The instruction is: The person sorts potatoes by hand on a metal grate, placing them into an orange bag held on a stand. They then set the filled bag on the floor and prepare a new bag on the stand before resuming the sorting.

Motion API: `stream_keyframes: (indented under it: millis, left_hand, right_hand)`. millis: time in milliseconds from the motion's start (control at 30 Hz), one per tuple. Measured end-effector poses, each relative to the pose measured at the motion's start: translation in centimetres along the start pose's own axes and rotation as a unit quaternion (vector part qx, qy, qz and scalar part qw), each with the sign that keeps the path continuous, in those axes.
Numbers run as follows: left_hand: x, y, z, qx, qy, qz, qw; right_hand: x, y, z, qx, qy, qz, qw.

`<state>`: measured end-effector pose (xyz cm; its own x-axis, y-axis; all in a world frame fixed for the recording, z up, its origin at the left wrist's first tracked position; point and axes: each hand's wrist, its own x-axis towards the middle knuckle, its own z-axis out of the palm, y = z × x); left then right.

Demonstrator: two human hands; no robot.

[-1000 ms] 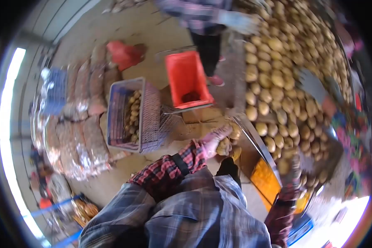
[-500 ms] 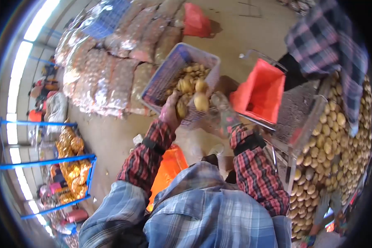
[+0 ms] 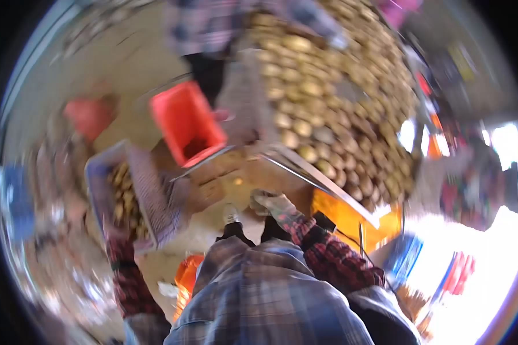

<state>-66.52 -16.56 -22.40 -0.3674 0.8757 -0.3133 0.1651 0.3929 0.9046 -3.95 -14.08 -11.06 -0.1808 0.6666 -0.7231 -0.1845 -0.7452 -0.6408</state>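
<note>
My left hand (image 3: 116, 229) is at the near edge of a bluish-purple plastic crate (image 3: 138, 178), smeared by motion, its fingers unclear. Inside the crate lie many potatoes (image 3: 126, 198). My right hand (image 3: 266, 202), in a dirty glove, is over the floor in front of my body, close to the sorting table's near corner. Its fingers point left, loosely bent, and no potato shows in them. Beyond it a large heap of potatoes (image 3: 328, 115) covers the table.
A red bin (image 3: 189, 123) stands between the crate and the table. A co-worker in a checked shirt (image 3: 207, 26) stands behind it. Orange material (image 3: 342, 215) lies under the wooden table edge (image 3: 328, 187). Filled sacks (image 3: 60, 201) are stacked at left.
My view has swung right, towards the potato heap. My right hand has left the crate and moved right. My left hand, which held potatoes over the crate, is now at its near edge.
</note>
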Motion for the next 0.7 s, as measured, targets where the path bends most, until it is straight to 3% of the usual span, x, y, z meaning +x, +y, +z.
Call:
stream_keyframes:
  millis: [33, 67, 100, 167, 200, 233, 267, 300, 333, 400, 433, 500, 567, 633, 700]
  left_hand:
    - [1.1, 2.1, 3.0, -0.171, 0.002, -0.089, 0.981]
    - [0.3, 6.0, 7.4, -0.212, 0.036, -0.141, 0.966]
    - [-1.0, 10.9, 12.3, -0.256, 0.075, -0.190, 0.945]
    - [-4.1, 17.5, 21.6, -0.113, -0.069, -0.135, 0.982]
    - [-5.9, 20.3, 25.8, -0.042, -0.146, -0.086, 0.985]
    - [-8.0, 23.3, 30.7, 0.008, -0.224, -0.004, 0.974]
    - [-9.2, 24.2, 35.3, 0.059, -0.272, 0.072, 0.958]
    - [-10.0, 24.5, 39.6, 0.131, -0.296, 0.229, 0.918]
    - [-11.8, 26.0, 43.7, 0.156, -0.349, 0.275, 0.882]
    - [-14.9, 29.8, 50.6, 0.255, -0.415, 0.372, 0.790]
    - [-16.1, 31.4, 53.6, 0.327, -0.430, 0.418, 0.730]
    - [-17.9, 32.3, 58.6, 0.484, -0.419, 0.414, 0.647]
    - [-20.5, 33.2, 60.8, 0.499, -0.362, 0.462, 0.637]
    - [-19.0, 32.7, 61.6, 0.451, -0.331, 0.452, 0.694]
    - [-17.2, 32.1, 62.1, 0.485, -0.267, 0.409, 0.725]
  right_hand:
    - [-0.2, 1.1, -2.6, -0.140, 0.048, -0.201, 0.968]
    - [-0.5, 1.9, -4.5, -0.287, 0.090, -0.375, 0.877]
    - [-1.4, 1.4, -5.9, -0.267, 0.115, -0.379, 0.878]
    - [-4.6, -0.3, -7.8, -0.273, 0.324, -0.356, 0.833]
    - [-6.9, -2.1, -9.0, -0.346, 0.387, -0.392, 0.759]
    - [-8.8, -3.1, -11.0, -0.417, 0.448, -0.413, 0.674]
    - [-9.6, -2.8, -13.7, -0.459, 0.465, -0.429, 0.624]
    - [-10.4, -1.8, -16.2, -0.508, 0.485, -0.377, 0.603]
    - [-11.2, 0.0, -18.8, -0.505, 0.482, -0.282, 0.658]
    - [-12.9, 1.9, -22.4, -0.500, 0.502, -0.214, 0.672]
    - [-14.2, 1.9, -23.9, -0.502, 0.534, -0.237, 0.638]
    - [-16.0, 3.8, -26.2, -0.389, 0.559, -0.251, 0.688]
    - [-17.4, 4.3, -27.3, -0.402, 0.566, -0.293, 0.657]
    - [-17.9, 3.9, -26.9, -0.418, 0.537, -0.344, 0.647]
    - [-17.8, 2.1, -25.9, -0.444, 0.479, -0.355, 0.669]
